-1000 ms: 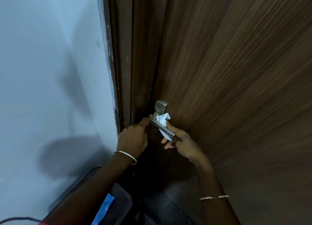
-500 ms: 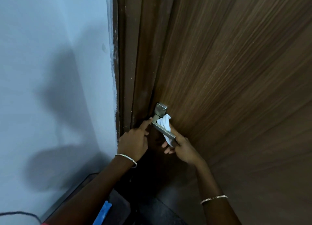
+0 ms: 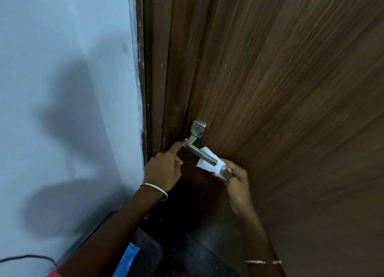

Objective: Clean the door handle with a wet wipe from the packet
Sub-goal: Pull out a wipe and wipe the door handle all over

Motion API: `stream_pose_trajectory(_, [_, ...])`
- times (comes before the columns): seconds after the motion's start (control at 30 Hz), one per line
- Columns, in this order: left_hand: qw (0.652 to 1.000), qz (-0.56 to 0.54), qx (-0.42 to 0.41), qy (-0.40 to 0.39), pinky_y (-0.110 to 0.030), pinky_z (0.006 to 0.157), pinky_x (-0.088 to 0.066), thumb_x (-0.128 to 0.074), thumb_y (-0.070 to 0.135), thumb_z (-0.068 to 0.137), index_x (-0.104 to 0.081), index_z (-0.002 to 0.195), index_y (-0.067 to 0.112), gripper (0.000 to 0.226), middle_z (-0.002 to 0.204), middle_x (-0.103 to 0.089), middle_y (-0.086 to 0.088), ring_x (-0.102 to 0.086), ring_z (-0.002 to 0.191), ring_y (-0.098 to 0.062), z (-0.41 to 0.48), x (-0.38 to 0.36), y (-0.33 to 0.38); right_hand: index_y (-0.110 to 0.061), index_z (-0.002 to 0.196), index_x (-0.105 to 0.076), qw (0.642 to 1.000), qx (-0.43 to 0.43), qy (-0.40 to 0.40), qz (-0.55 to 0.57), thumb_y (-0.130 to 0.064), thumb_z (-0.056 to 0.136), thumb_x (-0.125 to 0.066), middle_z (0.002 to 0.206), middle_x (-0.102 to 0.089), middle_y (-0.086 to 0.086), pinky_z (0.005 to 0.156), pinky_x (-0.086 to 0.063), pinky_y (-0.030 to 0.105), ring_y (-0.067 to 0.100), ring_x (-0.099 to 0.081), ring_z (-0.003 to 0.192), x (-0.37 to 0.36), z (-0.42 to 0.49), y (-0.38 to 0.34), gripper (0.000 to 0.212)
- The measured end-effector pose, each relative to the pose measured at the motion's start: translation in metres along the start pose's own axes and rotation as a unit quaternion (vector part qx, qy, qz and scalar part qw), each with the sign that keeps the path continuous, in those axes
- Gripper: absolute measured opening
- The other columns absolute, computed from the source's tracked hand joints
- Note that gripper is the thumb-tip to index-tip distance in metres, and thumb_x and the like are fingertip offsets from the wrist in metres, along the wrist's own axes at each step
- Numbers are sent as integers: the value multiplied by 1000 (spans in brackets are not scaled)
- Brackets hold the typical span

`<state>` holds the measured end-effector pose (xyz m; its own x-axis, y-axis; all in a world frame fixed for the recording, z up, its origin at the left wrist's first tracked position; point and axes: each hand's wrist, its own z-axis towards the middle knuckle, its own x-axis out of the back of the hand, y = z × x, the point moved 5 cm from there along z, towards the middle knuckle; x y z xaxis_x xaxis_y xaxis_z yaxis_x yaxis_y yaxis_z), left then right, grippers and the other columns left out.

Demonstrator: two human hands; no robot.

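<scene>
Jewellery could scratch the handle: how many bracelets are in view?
2: left-wrist bracelet, just left of centre; right-wrist bracelet, near the bottom edge. Others farther up the arms may be hidden.

Over by the edge of the brown wood-grain door (image 3: 291, 89), the brushed-steel lever door handle (image 3: 202, 154) sits on its square backplate, its flat bar slanting down to the right. A crumpled white wet wipe (image 3: 207, 167) is bunched behind and beneath the bar's free end, pinched by the right hand (image 3: 236, 181).
</scene>
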<state>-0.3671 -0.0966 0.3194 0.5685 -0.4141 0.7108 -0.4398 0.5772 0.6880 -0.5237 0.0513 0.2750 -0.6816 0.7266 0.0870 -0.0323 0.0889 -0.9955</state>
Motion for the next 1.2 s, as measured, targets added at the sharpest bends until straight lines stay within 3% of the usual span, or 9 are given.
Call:
stream_pose_trajectory(0.13, [999,-32,0,-19,-37,69,-61,-50,9,89,-36,141,47,66,101,-75,11,-69,63,-16,1,1,-5,-29,107,-74,983,93,89,-132,-23,90,-56,101,-77,-9,86,-54,33,9,-71,99,34,-30,-40,25])
stream_pose_trajectory(0.3, [997,-66,16,-21,-34,71,-61,-51,8,90,-37,141,50,66,110,-72,9,-64,56,-7,0,0,-10,-28,105,-77,952,155,116,-236,-16,88,-70,107,-73,-16,88,-54,25,-1,-67,103,19,-35,-63,22])
stream_pose_trajectory(0.5, [997,-78,21,-18,-37,73,-61,-52,7,91,-40,142,44,64,114,-72,6,-69,65,-16,1,-1,-7,-20,99,-74,920,184,97,-333,-13,81,-74,109,-74,-5,86,-54,23,9,-68,102,-33,-13,-67,19])
stream_pose_trajectory(0.67, [998,-67,15,-14,-38,76,-59,-52,7,88,-45,138,43,63,110,-73,8,-72,70,-19,4,1,-4,-24,107,-67,844,229,65,-480,-22,83,-75,93,-75,-1,68,-53,29,19,-72,83,-70,5,-81,25])
stream_pose_trajectory(0.73, [997,-70,12,-10,-38,76,-58,-52,6,86,-48,135,42,61,109,-73,8,-71,67,-18,7,2,-6,-22,107,-70,834,244,52,-492,-20,83,-76,92,-75,1,68,-53,29,21,-72,82,-77,5,-82,25])
stream_pose_trajectory(0.83, [995,-95,14,-8,-24,67,-58,-52,8,88,-51,131,43,55,111,-71,10,-66,48,-7,8,4,-9,-27,118,-69,844,221,47,-487,-18,86,-70,97,-76,5,71,-55,35,25,-72,84,-65,1,-76,34])
stream_pose_trajectory(0.97, [989,-145,33,8,-5,51,-46,-54,8,89,-55,126,36,46,111,-71,11,-68,50,-4,4,1,-17,-26,124,-68,834,220,77,-501,-8,77,-75,91,-74,3,63,-54,33,25,-71,76,-31,-18,-66,51])
stream_pose_trajectory(1.07, [982,-183,47,20,-8,51,-48,-56,13,89,-61,108,36,30,101,-72,14,-69,51,-4,1,-1,-19,-19,122,-70,823,217,86,-519,-4,71,-79,87,-73,3,62,-54,34,24,-69,76,-16,-25,-59,54])
stream_pose_trajectory(1.2, [963,-257,81,-1,-31,58,-59,-60,28,92,-67,91,31,8,87,-74,10,-71,54,-11,0,-10,-15,-16,115,-73,805,229,87,-540,-11,74,-77,87,-73,3,70,-51,36,26,-66,80,-26,-19,-65,42])
